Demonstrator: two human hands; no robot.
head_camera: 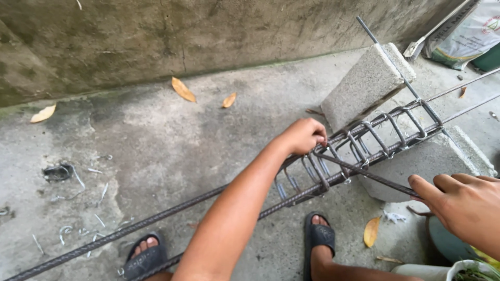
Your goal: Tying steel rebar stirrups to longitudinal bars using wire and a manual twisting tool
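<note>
On rough concrete floor (pixel 172 151), w/ stained concrete wall (pixel 156 36) running along the far side, sits a long rebar cage (pixel 359 140): parallel ribbed bars laid diagonally from lower left to upper right, w/ rectangular stirrups bunched around them near mid-frame. Cage rests betw. two grey concrete blocks, far block (pixel 364 83) behind it and near block (pixel 442 156) under/just in front of it. Bars carry on past the blocks to the right edge.

Left hand (pixel 303 136) reaches across from below, fist closed around the top bar where the stirrups cluster; fingers curled tight together on the steel. Right hand (pixel 458 205) comes in from right edge, fingers together and pinching the end of a thin loose rod (pixel 364 173); rod slants up-left from that hand into the stirrup bunch, far end just beside left hand. Exact grip on underside of rod can't be seen.

Below: two feet in dark sandals, left sandal (pixel 147 257) just beside lower bar, right sandal (pixel 319 237) under the stirrups. Upper right corner: printed sack (pixel 469 31).

Smaller stuff: dry leaves (pixel 183 89) near wall and one by the right foot, cut wire scraps (pixel 78 224) strewn lower left, white pot rim (pixel 458 268) at bottom right.
</note>
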